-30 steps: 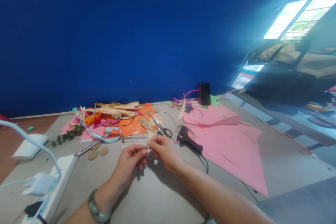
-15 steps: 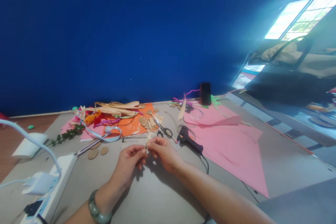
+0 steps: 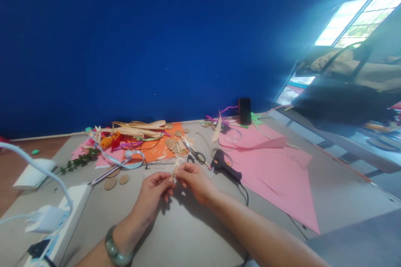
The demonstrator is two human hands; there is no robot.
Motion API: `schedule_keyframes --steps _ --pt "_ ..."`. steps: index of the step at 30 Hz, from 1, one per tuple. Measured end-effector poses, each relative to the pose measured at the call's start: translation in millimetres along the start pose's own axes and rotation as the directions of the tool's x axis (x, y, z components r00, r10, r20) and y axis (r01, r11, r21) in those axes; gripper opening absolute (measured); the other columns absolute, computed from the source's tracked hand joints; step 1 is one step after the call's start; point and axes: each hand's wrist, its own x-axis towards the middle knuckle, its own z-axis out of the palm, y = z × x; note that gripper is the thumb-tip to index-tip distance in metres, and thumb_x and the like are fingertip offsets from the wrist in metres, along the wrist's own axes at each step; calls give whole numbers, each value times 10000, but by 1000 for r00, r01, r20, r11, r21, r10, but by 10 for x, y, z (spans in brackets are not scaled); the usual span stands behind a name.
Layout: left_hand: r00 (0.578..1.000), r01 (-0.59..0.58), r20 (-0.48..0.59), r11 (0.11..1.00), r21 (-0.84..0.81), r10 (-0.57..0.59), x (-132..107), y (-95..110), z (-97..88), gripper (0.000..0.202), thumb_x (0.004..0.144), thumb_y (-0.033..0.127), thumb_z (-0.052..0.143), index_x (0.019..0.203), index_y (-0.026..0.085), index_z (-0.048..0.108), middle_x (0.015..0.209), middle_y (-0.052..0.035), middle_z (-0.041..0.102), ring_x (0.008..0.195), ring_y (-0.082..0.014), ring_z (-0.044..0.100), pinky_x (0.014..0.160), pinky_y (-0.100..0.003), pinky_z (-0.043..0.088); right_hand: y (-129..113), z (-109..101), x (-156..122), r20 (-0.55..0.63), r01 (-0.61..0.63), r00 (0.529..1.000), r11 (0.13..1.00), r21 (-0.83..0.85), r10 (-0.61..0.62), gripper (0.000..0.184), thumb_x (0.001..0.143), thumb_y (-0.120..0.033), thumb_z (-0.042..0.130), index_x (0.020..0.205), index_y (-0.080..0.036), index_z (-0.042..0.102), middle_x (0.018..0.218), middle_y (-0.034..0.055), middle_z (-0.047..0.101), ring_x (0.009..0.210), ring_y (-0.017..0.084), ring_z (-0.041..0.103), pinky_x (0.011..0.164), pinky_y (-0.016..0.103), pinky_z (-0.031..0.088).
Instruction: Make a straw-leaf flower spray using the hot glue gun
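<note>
Just below the centre of the frame, a small pale strip (image 3: 176,164) is held a little above the surface (image 3: 184,233), between the two hands. It looks thin and narrow, cream with a faint greenish tinge, and its upper end points upward, leaning slightly right. Its lower part is mostly covered by fingertips, with a whitish bit showing between them; its material is too small to tell.

The left hand (image 3: 155,190) has its thumb and forefinger pinched together at the lower part of the strip, the other fingers loosely curled below. The right hand (image 3: 194,181) meets it from the right, thumb and forefinger drawn close on the strip just above. A mottled green bangle (image 3: 114,247) circles the left wrist.

Beyond the right hand lie black-handled scissors (image 3: 199,157), and to their right a black glue gun (image 3: 226,166) with its handle towards the lower right. Pink paper (image 3: 282,183) spreads across the right of the frame. Left of centre, straw-coloured strips (image 3: 140,129) lie heaped partly over orange paper (image 3: 156,150), with round brown discs (image 3: 110,183) nearer the lower left.
</note>
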Motion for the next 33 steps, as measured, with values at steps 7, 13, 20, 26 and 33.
schedule_keyframes --steps 7,13,20,26,33 --pt "1000 -5 0 1000 -28 5 2 22 5 253 628 308 814 742 133 671 559 7 646 421 -74 522 391 -170 377 -20 9 -7 11 -16 1000 1000 -25 17 272 700 -388 740 611 -152 637 527 -20 572 434 64 418 441 204 277" --pt "1000 -13 -1 999 -38 13 19 25 -15 250 633 302 808 757 128 678 587 -5 658 457 -81 542 418 -176 389 -76 16 -2 19 29 999 971 -237 -26 273 771 -406 666 648 -163 648 558 -12 584 445 82 452 475 223 330" --pt "999 -9 -51 1000 -22 8 60 18 -28 257 608 293 814 733 132 657 568 18 636 438 -67 527 398 -162 373 -874 -368 -274 43 197 878 277 -940 -477 204 831 -347 605 905 -181 699 840 64 682 646 160 572 659 291 397" --pt "998 6 -58 1000 -25 -7 57 27 -18 281 583 298 823 738 128 661 571 14 639 426 -70 520 383 -165 366 -1002 -909 -324 -179 -227 965 -276 -934 -191 88 749 -246 638 779 -166 662 824 108 685 781 257 629 638 302 321" --pt "999 -5 -36 998 -60 3 91 -18 -51 273 587 298 829 728 130 667 577 13 640 446 -75 528 403 -167 375 -617 -1155 -236 -185 -223 968 -247 -943 -169 212 746 -224 648 934 -158 576 899 115 667 804 250 635 602 271 308"
